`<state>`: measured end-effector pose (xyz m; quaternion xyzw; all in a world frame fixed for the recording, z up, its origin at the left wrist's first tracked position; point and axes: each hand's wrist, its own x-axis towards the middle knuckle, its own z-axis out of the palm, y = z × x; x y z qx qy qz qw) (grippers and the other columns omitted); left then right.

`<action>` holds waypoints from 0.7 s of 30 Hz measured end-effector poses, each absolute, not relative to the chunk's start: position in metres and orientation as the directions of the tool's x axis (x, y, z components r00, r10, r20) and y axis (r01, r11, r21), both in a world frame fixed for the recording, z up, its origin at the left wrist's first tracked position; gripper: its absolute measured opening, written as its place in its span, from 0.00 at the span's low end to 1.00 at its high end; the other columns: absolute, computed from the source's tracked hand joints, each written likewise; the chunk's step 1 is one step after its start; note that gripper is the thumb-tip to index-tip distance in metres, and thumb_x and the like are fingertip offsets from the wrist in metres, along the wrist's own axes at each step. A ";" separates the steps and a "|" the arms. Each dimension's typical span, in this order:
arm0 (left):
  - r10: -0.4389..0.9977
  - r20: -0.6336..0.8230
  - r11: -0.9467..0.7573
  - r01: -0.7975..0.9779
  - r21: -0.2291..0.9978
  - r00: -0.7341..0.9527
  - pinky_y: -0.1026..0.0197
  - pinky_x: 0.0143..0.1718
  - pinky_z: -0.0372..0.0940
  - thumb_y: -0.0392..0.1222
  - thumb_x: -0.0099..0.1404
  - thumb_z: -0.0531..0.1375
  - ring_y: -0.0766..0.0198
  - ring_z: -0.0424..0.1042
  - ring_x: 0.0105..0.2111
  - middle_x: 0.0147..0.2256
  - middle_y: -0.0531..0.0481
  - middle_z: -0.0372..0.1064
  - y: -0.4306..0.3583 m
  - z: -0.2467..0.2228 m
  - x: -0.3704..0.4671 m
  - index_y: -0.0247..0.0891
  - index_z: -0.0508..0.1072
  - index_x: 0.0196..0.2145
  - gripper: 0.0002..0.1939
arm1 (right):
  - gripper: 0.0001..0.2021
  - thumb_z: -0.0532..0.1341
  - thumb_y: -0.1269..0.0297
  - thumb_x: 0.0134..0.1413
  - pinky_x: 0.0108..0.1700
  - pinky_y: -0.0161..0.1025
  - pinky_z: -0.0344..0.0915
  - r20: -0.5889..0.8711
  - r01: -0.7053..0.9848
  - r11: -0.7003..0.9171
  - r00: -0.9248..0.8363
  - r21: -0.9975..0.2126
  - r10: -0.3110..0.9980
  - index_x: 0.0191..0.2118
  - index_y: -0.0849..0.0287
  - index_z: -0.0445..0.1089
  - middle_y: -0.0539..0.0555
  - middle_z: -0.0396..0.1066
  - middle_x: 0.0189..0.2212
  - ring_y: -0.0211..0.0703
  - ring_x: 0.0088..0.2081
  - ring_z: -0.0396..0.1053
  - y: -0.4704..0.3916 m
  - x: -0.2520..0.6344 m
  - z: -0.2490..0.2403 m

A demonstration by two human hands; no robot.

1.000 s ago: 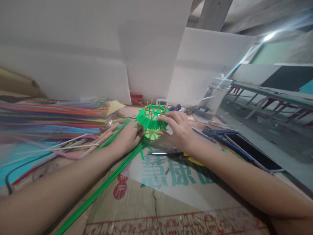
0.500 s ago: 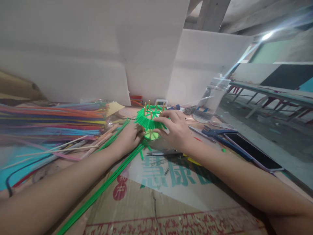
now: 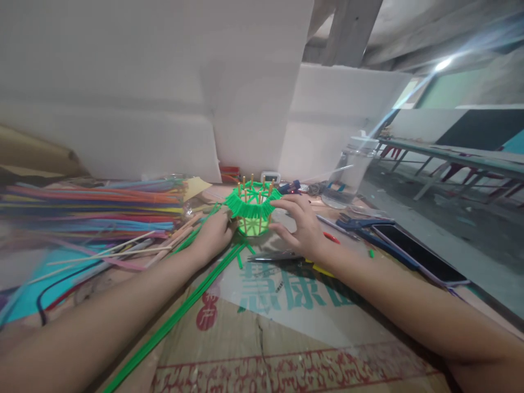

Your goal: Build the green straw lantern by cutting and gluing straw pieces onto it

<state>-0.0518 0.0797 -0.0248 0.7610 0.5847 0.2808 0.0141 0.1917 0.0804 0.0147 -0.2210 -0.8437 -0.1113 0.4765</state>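
A small round structure of green pipe cleaners (image 3: 252, 210) stands upright on the table, with thin wooden sticks rising through its fringed, roof-like ring. Below the ring is a round green base (image 3: 254, 227). My left hand (image 3: 216, 232) is closed at the structure's left side, its fingertips partly hidden by the fringe. To the right, my right hand (image 3: 302, 226) has its fingers spread, the thumb apart, fingertips close to the ring's edge. Long green pipe cleaners (image 3: 180, 314) run under my left wrist toward the near edge. Scissors (image 3: 276, 257) lie just in front of the structure.
Bundles of coloured pipe cleaners (image 3: 94, 204) and loose pale sticks (image 3: 110, 254) lie at the left. A phone (image 3: 417, 254), dark blue pliers (image 3: 360, 224) and a clear water jug (image 3: 347, 172) are on the right. White boards (image 3: 164, 142) stand behind.
My right hand has come away from the ring slightly to the right, its fingers opening wider. The left hand stays at the structure's left side. The view has shifted slightly.
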 end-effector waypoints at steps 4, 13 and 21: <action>0.880 0.465 -0.315 0.851 0.421 0.096 0.57 0.37 0.65 0.38 0.65 0.52 0.56 0.71 0.34 0.33 0.46 0.71 0.074 -0.016 -0.059 0.37 0.68 0.39 0.07 | 0.17 0.62 0.48 0.57 0.44 0.46 0.63 0.802 0.519 0.830 -0.397 -0.204 0.445 0.35 0.59 0.69 0.57 0.70 0.33 0.50 0.39 0.67 0.091 0.205 0.008; 0.345 0.903 -0.599 0.801 0.003 0.254 0.50 0.52 0.61 0.36 0.66 0.56 0.55 0.67 0.47 0.43 0.45 0.68 0.039 0.031 -0.061 0.40 0.68 0.44 0.08 | 0.17 0.61 0.63 0.58 0.36 0.37 0.64 0.422 0.605 0.602 -0.431 -0.521 0.798 0.51 0.63 0.74 0.57 0.78 0.36 0.42 0.31 0.70 0.110 0.208 -0.001; 0.523 0.801 -0.540 0.840 0.049 0.289 0.43 0.64 0.53 0.51 0.63 0.63 0.47 0.55 0.63 0.60 0.37 0.56 0.037 -0.002 -0.044 0.42 0.55 0.63 0.35 | 0.13 0.61 0.64 0.58 0.35 0.35 0.64 0.274 0.544 0.558 -0.517 -0.627 0.811 0.45 0.63 0.77 0.53 0.77 0.31 0.41 0.32 0.72 0.107 0.202 -0.004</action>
